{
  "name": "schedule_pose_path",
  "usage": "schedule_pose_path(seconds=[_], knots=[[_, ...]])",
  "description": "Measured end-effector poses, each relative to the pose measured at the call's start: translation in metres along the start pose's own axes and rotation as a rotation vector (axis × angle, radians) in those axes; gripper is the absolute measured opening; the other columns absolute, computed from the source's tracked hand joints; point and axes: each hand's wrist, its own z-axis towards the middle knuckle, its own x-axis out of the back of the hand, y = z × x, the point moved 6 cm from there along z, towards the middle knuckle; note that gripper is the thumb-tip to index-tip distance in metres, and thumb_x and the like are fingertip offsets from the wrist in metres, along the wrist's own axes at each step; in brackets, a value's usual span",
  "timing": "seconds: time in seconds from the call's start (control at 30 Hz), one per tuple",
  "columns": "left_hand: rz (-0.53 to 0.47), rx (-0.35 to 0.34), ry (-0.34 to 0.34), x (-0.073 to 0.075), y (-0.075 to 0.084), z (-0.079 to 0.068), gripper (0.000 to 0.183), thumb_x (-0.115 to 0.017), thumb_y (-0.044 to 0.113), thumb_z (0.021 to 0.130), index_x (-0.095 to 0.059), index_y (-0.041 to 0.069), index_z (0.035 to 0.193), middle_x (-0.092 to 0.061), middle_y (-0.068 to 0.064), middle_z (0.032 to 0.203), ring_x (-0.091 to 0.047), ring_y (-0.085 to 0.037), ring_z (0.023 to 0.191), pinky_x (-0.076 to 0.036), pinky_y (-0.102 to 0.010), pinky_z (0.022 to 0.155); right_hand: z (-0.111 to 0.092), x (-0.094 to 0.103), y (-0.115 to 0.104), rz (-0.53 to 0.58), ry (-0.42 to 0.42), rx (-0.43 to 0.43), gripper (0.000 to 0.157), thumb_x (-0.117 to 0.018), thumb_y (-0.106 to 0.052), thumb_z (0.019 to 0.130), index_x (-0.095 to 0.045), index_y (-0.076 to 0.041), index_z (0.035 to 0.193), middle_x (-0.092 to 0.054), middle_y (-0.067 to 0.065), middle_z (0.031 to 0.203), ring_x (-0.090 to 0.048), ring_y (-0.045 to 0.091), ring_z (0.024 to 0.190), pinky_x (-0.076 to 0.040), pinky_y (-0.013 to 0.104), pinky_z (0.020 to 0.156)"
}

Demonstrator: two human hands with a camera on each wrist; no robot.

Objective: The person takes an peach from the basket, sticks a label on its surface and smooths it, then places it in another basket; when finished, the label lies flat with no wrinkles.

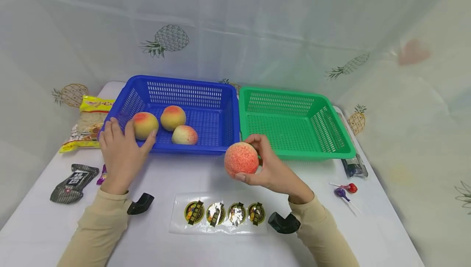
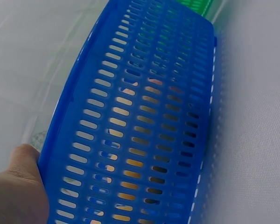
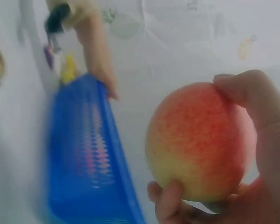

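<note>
My right hand (image 1: 268,167) holds a reddish peach (image 1: 241,160) between thumb and fingers, above the front rim near where two baskets meet. In the right wrist view the same peach (image 3: 200,142) shows red skin with a yellowish lower side. Over the front left corner of the blue basket (image 1: 195,149) reaches my left hand (image 1: 123,148), thumb and forefinger on either side of a yellow-red peach (image 1: 146,126). Beside it in the basket lie a second peach (image 1: 173,118) and a paler one (image 1: 185,135). The left wrist view shows the thumb (image 2: 23,163) over the rim; that hand's fingertips are hidden there.
A green basket (image 1: 312,154) stands right of the blue one. Stickers on a clear sheet (image 1: 224,226) lie in front. A yellow snack bag (image 1: 90,124) and a dark packet (image 1: 73,183) are left; lollipops (image 1: 342,194) and a dark packet (image 1: 355,167) are right.
</note>
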Motion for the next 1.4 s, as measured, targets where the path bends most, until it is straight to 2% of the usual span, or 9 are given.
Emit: schedule_pose_path(seconds=[0.1,0.17,0.33,0.47,0.57,0.93,1.03,1.27,1.4], knots=[[-0.008,0.002,-0.012,-0.001,0.0,0.0,0.075,-0.042,0.057,0.084,-0.036,0.0,0.132,-0.014,-0.035,0.139,-0.005,-0.044,0.132,0.001,-0.057,0.103,-0.012,-0.009,0.01,0.061,-0.059,0.003,0.083,-0.072,-0.006,0.07,-0.02,-0.015,0.134,-0.037,0.006,0.124,-0.047,0.022,0.107,-0.048,0.033,0.081],[-0.014,0.002,-0.021,-0.002,0.0,-0.001,0.075,-0.042,0.057,0.084,-0.035,-0.001,0.132,-0.013,-0.035,0.139,-0.004,-0.043,0.132,0.002,-0.057,0.103,-0.017,-0.014,0.023,0.065,-0.067,-0.015,0.08,-0.073,-0.01,0.07,-0.027,-0.019,0.134,-0.036,0.004,0.123,-0.047,0.022,0.107,-0.049,0.032,0.079],[-0.017,-0.001,-0.02,-0.003,0.0,-0.001,0.075,-0.042,0.056,0.084,-0.036,-0.002,0.131,-0.012,-0.035,0.139,-0.003,-0.043,0.132,0.003,-0.056,0.104,-0.019,-0.021,0.075,-0.029,0.047,-0.168,0.061,-0.078,-0.035,0.064,-0.047,-0.026,0.117,-0.048,-0.006,0.113,-0.052,0.017,0.097,-0.048,0.032,0.075],[-0.015,0.001,-0.012,-0.003,-0.002,-0.002,0.074,-0.043,0.056,0.084,-0.036,-0.002,0.131,-0.013,-0.034,0.139,-0.004,-0.043,0.132,0.003,-0.056,0.104,-0.016,-0.028,0.103,-0.085,0.128,-0.294,0.065,-0.077,-0.048,0.057,-0.05,-0.031,0.114,-0.055,-0.008,0.105,-0.054,0.02,0.087,-0.047,0.032,0.067],[-0.017,0.002,-0.003,-0.002,-0.002,-0.003,0.074,-0.044,0.055,0.084,-0.037,-0.002,0.13,-0.014,-0.034,0.139,-0.005,-0.043,0.132,0.002,-0.056,0.104,-0.011,-0.034,0.113,-0.081,0.141,-0.305,0.069,-0.078,-0.047,0.057,-0.05,-0.027,0.117,-0.056,-0.004,0.105,-0.054,0.022,0.085,-0.047,0.031,0.066],[-0.042,-0.018,0.044,0.001,-0.001,-0.002,0.071,-0.048,0.052,0.083,-0.039,-0.001,0.129,-0.029,-0.033,0.133,-0.01,-0.044,0.131,0.0,-0.057,0.103,-0.003,-0.036,0.134,0.022,0.064,-0.322,0.07,-0.075,-0.039,0.065,-0.043,-0.014,0.123,-0.055,0.004,0.113,-0.056,0.017,0.099,-0.049,0.028,0.077],[-0.06,-0.027,0.07,0.003,0.0,-0.002,0.07,-0.05,0.051,0.083,-0.039,-0.001,0.128,-0.033,-0.03,0.13,-0.012,-0.044,0.13,-0.002,-0.057,0.103,-0.003,-0.032,0.126,0.03,0.031,-0.337,0.068,-0.075,-0.033,0.069,-0.042,-0.01,0.123,-0.054,0.007,0.114,-0.056,0.02,0.098,-0.049,0.028,0.074],[-0.095,-0.052,0.128,0.003,0.0,-0.001,0.067,-0.055,0.047,0.081,-0.043,-0.001,0.125,-0.033,-0.027,0.129,-0.017,-0.042,0.127,-0.005,-0.054,0.103,0.0,-0.025,0.103,-0.088,-0.002,-0.302,0.063,-0.072,-0.024,0.073,-0.042,-0.003,0.124,-0.054,0.011,0.112,-0.057,0.021,0.091,-0.048,0.028,0.072],[-0.184,-0.052,0.136,0.009,0.002,-0.005,0.067,-0.057,0.045,0.08,-0.04,0.0,0.127,-0.027,-0.024,0.133,-0.012,-0.037,0.129,-0.001,-0.05,0.105,0.0,-0.025,0.1,-0.101,-0.013,-0.309,0.062,-0.071,-0.023,0.075,-0.041,-0.002,0.125,-0.054,0.012,0.112,-0.056,0.022,0.092,-0.048,0.027,0.073]])
